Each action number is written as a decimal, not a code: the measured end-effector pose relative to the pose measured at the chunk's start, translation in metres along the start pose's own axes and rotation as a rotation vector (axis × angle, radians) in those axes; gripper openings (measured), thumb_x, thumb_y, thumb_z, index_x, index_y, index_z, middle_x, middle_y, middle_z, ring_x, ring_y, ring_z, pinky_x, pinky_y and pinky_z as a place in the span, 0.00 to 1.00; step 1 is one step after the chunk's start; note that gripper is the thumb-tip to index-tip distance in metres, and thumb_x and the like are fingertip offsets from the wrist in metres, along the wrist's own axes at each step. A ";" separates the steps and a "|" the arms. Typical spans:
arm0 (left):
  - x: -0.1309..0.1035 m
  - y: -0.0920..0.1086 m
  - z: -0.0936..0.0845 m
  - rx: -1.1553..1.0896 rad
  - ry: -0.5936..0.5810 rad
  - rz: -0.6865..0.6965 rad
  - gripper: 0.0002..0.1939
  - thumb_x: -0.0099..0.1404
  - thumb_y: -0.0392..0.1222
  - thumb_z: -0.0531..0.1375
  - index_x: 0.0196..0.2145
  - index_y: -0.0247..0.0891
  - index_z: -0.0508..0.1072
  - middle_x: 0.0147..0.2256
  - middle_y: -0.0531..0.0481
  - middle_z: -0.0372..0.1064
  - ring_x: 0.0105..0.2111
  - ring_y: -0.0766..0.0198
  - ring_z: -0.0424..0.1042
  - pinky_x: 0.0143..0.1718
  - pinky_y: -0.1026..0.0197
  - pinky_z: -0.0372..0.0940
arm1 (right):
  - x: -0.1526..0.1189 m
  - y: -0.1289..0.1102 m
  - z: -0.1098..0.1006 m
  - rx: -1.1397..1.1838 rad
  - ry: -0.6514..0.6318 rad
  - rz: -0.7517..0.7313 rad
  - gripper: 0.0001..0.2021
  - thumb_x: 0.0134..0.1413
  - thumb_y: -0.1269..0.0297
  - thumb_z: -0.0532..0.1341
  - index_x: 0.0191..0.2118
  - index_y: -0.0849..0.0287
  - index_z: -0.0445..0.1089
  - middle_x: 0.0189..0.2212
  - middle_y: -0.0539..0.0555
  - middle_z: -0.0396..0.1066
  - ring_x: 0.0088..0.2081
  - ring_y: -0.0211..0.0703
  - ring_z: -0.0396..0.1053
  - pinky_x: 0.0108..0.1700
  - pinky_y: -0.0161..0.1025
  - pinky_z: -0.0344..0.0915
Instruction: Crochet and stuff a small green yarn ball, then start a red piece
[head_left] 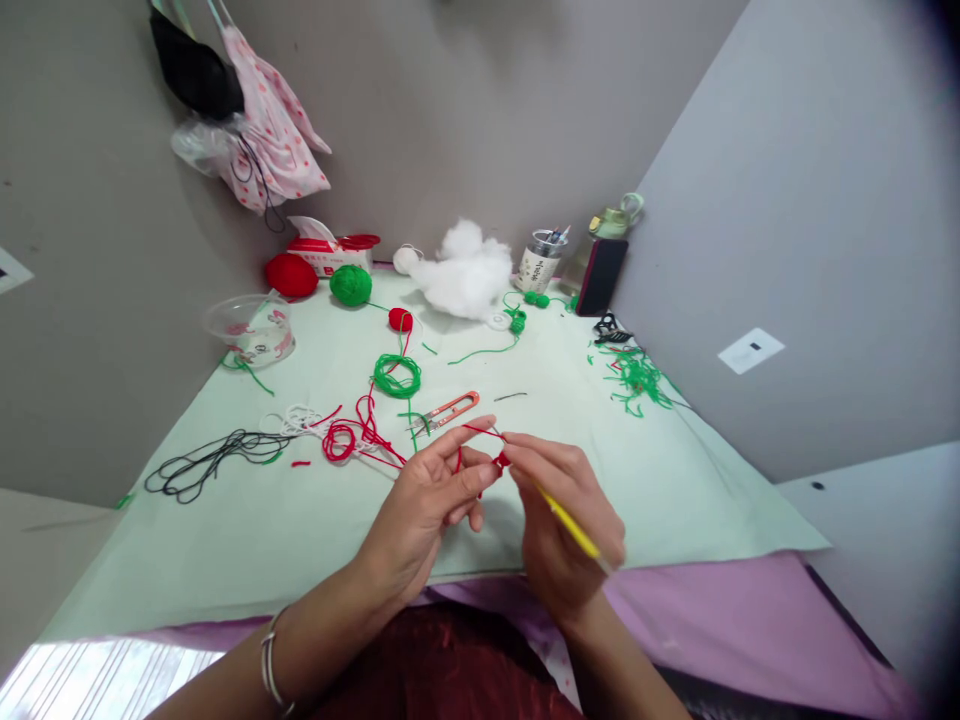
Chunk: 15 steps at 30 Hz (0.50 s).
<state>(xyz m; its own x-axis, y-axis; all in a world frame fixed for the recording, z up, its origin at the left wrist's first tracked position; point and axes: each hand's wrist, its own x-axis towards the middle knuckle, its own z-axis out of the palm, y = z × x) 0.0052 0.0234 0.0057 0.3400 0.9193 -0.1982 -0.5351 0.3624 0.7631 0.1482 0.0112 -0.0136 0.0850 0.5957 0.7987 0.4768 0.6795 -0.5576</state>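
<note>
My left hand (442, 487) pinches a small red crocheted piece (500, 462) between thumb and fingers, its index finger stretched out with red yarn (480, 429) running over it. In my right hand (566, 500) is a crochet hook with a yellow handle (570, 522), its tip at the yarn beside the red piece. The two hands are close together above the front of the table. Just beyond my left hand lie orange-handled thread snips (455, 407). Loops of red yarn (339, 440) rest to the left.
On the pale green table (675, 500) are a green yarn ball (351, 286), a red ball (291, 275), white stuffing (465, 275), a plastic bowl (259, 335) and dark cord (214, 462). At the right are green scraps (637, 378) and an upright phone (602, 278).
</note>
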 end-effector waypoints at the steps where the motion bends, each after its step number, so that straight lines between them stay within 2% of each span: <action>1: 0.000 0.001 -0.001 -0.025 -0.020 -0.038 0.24 0.61 0.40 0.72 0.55 0.41 0.79 0.28 0.59 0.65 0.18 0.80 0.51 0.23 0.71 0.61 | 0.001 0.000 -0.001 0.089 0.008 0.073 0.16 0.63 0.79 0.62 0.48 0.51 0.79 0.43 0.56 0.81 0.45 0.45 0.78 0.44 0.43 0.74; 4: 0.001 0.007 -0.003 -0.046 -0.051 -0.074 0.20 0.61 0.39 0.71 0.52 0.40 0.81 0.27 0.59 0.63 0.18 0.80 0.49 0.23 0.71 0.60 | 0.008 0.001 -0.005 0.369 -0.018 0.326 0.11 0.68 0.71 0.59 0.44 0.52 0.79 0.38 0.53 0.81 0.36 0.41 0.77 0.39 0.40 0.75; 7: 0.000 0.013 -0.004 -0.004 -0.032 -0.028 0.18 0.62 0.40 0.71 0.50 0.41 0.82 0.30 0.57 0.65 0.19 0.80 0.51 0.23 0.71 0.61 | 0.011 0.001 -0.009 0.465 -0.045 0.430 0.11 0.71 0.68 0.56 0.43 0.53 0.77 0.35 0.51 0.81 0.32 0.39 0.76 0.36 0.38 0.75; 9: -0.002 0.014 -0.003 0.054 -0.003 0.025 0.19 0.61 0.40 0.71 0.51 0.42 0.82 0.32 0.57 0.65 0.20 0.79 0.55 0.23 0.71 0.60 | 0.010 -0.001 -0.011 0.330 -0.075 0.342 0.11 0.71 0.71 0.56 0.45 0.53 0.76 0.36 0.51 0.80 0.33 0.38 0.77 0.38 0.37 0.75; 12: -0.004 0.012 -0.001 0.098 0.034 0.080 0.25 0.60 0.40 0.72 0.56 0.43 0.79 0.32 0.56 0.67 0.23 0.76 0.60 0.22 0.71 0.59 | 0.004 -0.004 -0.011 0.003 -0.158 -0.007 0.14 0.67 0.76 0.59 0.50 0.54 0.76 0.40 0.54 0.80 0.40 0.41 0.78 0.41 0.37 0.75; 14: -0.003 0.009 0.000 0.034 0.024 0.040 0.28 0.60 0.41 0.72 0.58 0.42 0.77 0.29 0.57 0.66 0.21 0.77 0.57 0.22 0.71 0.59 | 0.001 -0.005 -0.010 -0.151 -0.199 -0.197 0.16 0.64 0.78 0.61 0.52 0.55 0.77 0.44 0.57 0.79 0.45 0.44 0.78 0.43 0.39 0.75; 15: -0.003 0.008 0.000 -0.016 0.007 -0.008 0.28 0.60 0.41 0.73 0.58 0.41 0.77 0.26 0.58 0.64 0.19 0.78 0.54 0.21 0.72 0.58 | 0.000 -0.005 -0.009 -0.187 -0.195 -0.220 0.16 0.63 0.78 0.61 0.51 0.54 0.77 0.45 0.58 0.79 0.45 0.45 0.78 0.43 0.39 0.75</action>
<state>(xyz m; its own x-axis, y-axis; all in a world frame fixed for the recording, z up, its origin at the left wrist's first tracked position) 0.0000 0.0240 0.0129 0.3393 0.9173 -0.2084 -0.5450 0.3723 0.7512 0.1536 0.0038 -0.0087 -0.1972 0.5267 0.8269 0.6185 0.7212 -0.3119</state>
